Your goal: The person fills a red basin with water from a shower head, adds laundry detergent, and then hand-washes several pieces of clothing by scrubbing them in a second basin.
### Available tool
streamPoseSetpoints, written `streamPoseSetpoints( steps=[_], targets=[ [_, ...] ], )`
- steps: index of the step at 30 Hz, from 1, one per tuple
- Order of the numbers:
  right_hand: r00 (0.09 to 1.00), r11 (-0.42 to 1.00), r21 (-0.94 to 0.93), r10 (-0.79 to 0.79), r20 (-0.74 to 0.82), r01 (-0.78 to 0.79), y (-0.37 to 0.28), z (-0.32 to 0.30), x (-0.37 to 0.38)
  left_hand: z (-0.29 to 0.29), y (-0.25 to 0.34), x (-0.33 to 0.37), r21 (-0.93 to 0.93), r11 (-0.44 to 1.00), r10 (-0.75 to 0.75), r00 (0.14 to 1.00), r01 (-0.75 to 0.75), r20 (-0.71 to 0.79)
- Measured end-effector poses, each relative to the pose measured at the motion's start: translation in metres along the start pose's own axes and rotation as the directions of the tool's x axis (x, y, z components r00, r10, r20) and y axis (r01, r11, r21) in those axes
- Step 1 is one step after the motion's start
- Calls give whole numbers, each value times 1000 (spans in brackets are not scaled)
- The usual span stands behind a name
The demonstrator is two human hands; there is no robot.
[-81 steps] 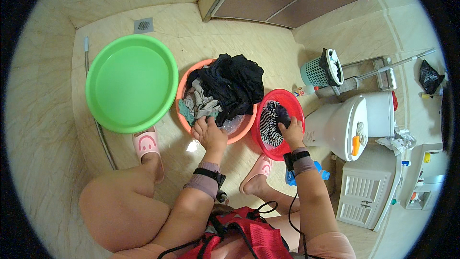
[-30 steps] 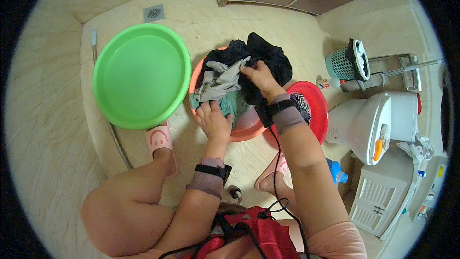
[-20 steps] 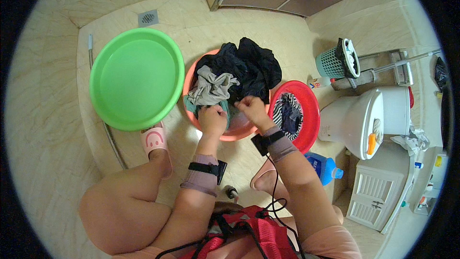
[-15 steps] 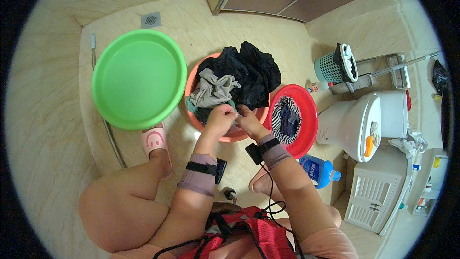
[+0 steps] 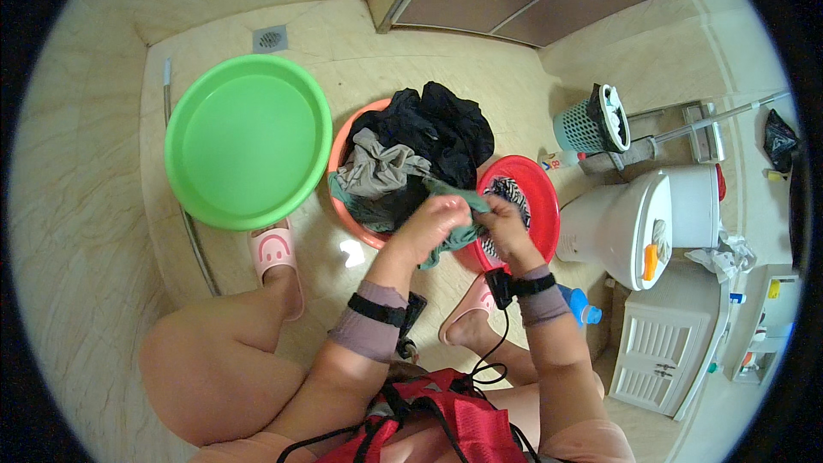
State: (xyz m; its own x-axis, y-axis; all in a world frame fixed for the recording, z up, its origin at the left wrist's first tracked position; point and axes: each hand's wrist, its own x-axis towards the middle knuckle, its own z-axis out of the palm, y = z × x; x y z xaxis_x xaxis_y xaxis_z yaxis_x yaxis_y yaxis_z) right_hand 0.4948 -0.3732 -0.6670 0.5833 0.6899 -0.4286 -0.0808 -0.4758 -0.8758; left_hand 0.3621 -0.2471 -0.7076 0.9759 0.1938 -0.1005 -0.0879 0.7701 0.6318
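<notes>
A dark green cloth (image 5: 452,242) is stretched between my two hands, above the gap between an orange basin and a red basin. My left hand (image 5: 439,221) is closed on its left part, and my right hand (image 5: 506,225) grips its right end. The orange basin (image 5: 344,139) holds black clothing (image 5: 446,133), a grey garment (image 5: 377,163) and more greenish fabric (image 5: 364,210). To the right, the red basin (image 5: 549,206) contains striped fabric (image 5: 511,195), partly hidden behind my right hand.
A big green basin (image 5: 249,141) stands at the left, beside a hose (image 5: 195,244). On the right are a toilet (image 5: 600,223), a teal waste basket (image 5: 576,129), a blue bottle (image 5: 581,304) and a white louvred cabinet (image 5: 656,351). A floor drain (image 5: 269,39) lies at the back.
Both hands have lifted from the orange basin and moved right, toward the red one. The green cloth is now raised and visible between them.
</notes>
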Motion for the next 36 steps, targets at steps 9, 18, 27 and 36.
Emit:
streamPoseSetpoints(
  steps=[9,18,27,36],
  targets=[
    [926,906,246,-286,-248,346,-73,3,-45,-42,65,-18,180,974,184,946,-139,-265],
    [914,597,-715,-377,151,364,29,27,12,-61,-33,9,884,282,-13,922,374,-386],
    [876,401,-831,125,466,385,119,65,65,-65,-69,1,830,72,-252,816,553,-521],
    [760,264,-844,367,536,467,117,80,90,-66,-76,-4,814,-71,-109,807,576,-581]
  ],
)
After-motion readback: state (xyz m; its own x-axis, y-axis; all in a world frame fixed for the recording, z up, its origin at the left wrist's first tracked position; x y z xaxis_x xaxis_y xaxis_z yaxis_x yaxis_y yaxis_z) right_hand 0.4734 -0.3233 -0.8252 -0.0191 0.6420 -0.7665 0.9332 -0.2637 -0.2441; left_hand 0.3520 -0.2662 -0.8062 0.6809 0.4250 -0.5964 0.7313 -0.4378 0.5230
